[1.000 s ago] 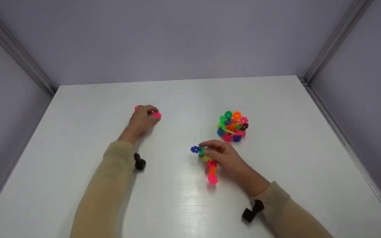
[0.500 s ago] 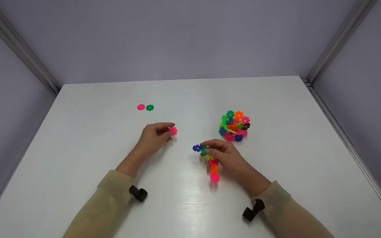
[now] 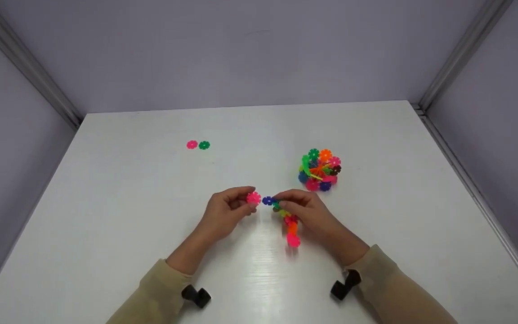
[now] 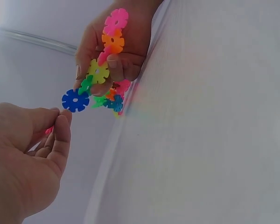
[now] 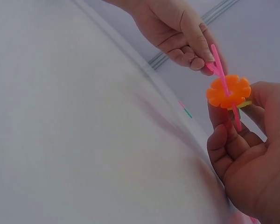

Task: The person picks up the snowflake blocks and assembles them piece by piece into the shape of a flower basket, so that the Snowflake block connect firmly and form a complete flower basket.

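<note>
Between thumb and fingertips my left hand (image 3: 228,211) pinches a pink snowflake disc (image 3: 253,198). Facing it, my right hand (image 3: 309,209) grips a chain of linked snowflake discs (image 3: 292,228) near its upper end. A blue disc (image 4: 75,100) forms the chain's tip and points at the pink one, a small gap apart in the head view. Green, yellow, pink and orange discs (image 4: 113,41) follow, ending in another pink disc (image 4: 116,21). The right fingers partly cover the green link. In the left wrist view the left fingers hide most of the held pink disc.
A ball-shaped cluster of many-coloured snowflake discs (image 3: 319,170) sits on the white table (image 3: 128,189), beyond the right hand. Further back on the left lie a loose pink disc (image 3: 192,144) and a green disc (image 3: 204,145), side by side. Grey walls enclose the table's back and sides.
My left hand has picked a pink disc up from the back left and carried it toward me and rightward, up to the chain's blue tip. The right hand has stayed nearly still.
</note>
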A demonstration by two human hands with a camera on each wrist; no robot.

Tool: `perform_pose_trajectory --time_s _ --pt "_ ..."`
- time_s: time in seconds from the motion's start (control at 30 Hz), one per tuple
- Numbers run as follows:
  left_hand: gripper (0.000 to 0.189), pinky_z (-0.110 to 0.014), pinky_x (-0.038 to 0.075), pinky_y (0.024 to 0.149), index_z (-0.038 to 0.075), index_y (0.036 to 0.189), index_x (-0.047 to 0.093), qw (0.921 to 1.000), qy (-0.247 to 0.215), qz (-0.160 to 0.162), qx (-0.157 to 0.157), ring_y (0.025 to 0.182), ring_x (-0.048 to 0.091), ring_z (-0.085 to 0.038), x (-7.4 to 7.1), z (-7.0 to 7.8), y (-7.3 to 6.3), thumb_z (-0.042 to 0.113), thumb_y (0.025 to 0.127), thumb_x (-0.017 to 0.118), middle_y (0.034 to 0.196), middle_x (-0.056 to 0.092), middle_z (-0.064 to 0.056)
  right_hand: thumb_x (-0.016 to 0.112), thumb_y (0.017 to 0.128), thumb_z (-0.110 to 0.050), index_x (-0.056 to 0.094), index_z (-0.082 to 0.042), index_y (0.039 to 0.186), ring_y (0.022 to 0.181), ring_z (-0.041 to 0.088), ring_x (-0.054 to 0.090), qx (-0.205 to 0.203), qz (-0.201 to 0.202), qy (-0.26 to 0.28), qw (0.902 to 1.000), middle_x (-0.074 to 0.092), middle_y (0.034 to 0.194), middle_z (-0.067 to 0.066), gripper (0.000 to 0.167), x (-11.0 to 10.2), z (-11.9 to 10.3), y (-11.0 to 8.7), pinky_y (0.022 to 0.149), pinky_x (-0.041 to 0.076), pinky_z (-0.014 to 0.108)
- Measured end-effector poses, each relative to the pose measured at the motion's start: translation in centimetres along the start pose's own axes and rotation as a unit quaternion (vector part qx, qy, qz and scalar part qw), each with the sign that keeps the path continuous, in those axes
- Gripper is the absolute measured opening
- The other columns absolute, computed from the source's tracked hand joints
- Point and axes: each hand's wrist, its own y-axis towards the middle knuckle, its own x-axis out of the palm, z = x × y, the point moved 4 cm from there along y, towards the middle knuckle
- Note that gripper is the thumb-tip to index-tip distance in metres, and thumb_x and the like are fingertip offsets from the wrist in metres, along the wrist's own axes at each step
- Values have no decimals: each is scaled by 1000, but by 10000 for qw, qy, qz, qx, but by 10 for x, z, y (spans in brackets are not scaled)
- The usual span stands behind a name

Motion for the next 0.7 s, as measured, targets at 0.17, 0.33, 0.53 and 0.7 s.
perform_pose_trajectory --time_s 0.17,0.33,0.53,0.7 --pt "45 -27 61 85 4 141 67 9999 -25 -96 34 95 73 -22 3 -2 -3 8 97 78 110 74 -5 69 105 -24 77 -13 125 124 31 63 -3 -30 -64 10000 71 127 11 24 1 2 0 101 56 33" --pt "42 -26 61 85 -1 140 66 9994 -122 -310 90 93 75 -22 4 -4 -3 6 100 75 107 76 -7 69 105 -24 77 -12 125 121 32 63 -115 -160 -105 9998 71 126 14 24 1 1 0 100 57 33" --pt "38 -26 61 85 -1 137 69 9982 -109 -571 175 91 75 -23 5 -4 -3 8 100 74 107 77 -6 69 105 -22 79 -10 123 118 33 64 -200 -214 -184 9994 74 123 13 23 -1 -2 -1 95 58 32" --pt "36 -26 61 83 0 135 70 9977 -25 -644 205 91 75 -23 8 -4 -4 10 101 74 107 77 -5 70 105 -22 80 -10 122 116 33 65 -45 -132 -228 9996 75 122 11 23 -1 -2 -2 92 59 29"
